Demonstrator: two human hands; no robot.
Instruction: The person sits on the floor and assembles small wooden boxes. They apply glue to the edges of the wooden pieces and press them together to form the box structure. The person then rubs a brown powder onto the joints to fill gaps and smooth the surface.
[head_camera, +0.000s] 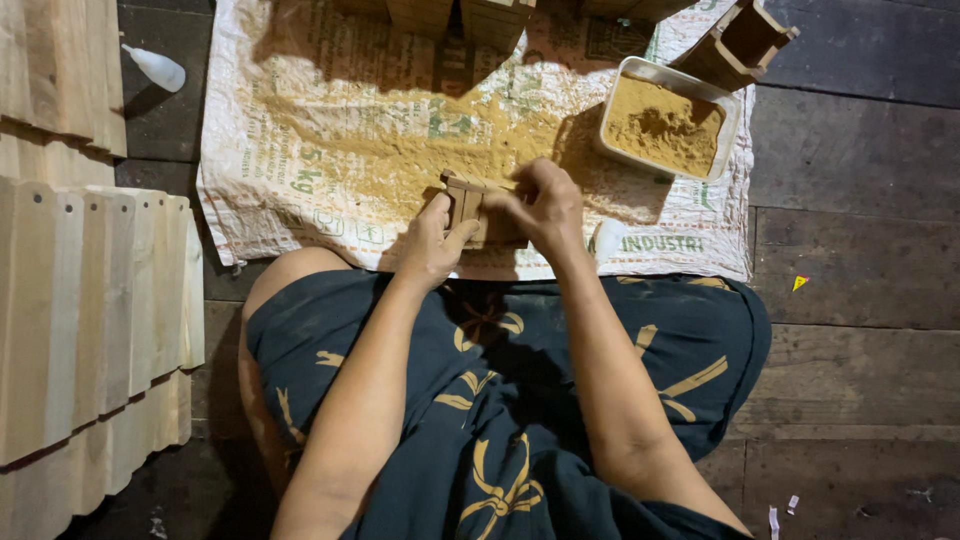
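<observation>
I sit on a dark plank floor with a small wooden box (470, 205) held between both hands over a printed woven sack (300, 150). My left hand (432, 240) grips its left side, thumb against the front. My right hand (540, 205) is closed over its right and top side, fingers pressing on the wood. Yellow-brown sawdust (420, 150) is spread on the sack just beyond the box. A white rectangular tub (735, 115) filled with the same sawdust stands to the upper right of my right hand.
Stacks of pale cut wooden boards (90, 300) line the left side. A small white squeeze bottle (155, 68) lies at the upper left. More small wooden boxes (740, 45) stand along the sack's far edge. My lap is covered by dark patterned cloth (500, 400).
</observation>
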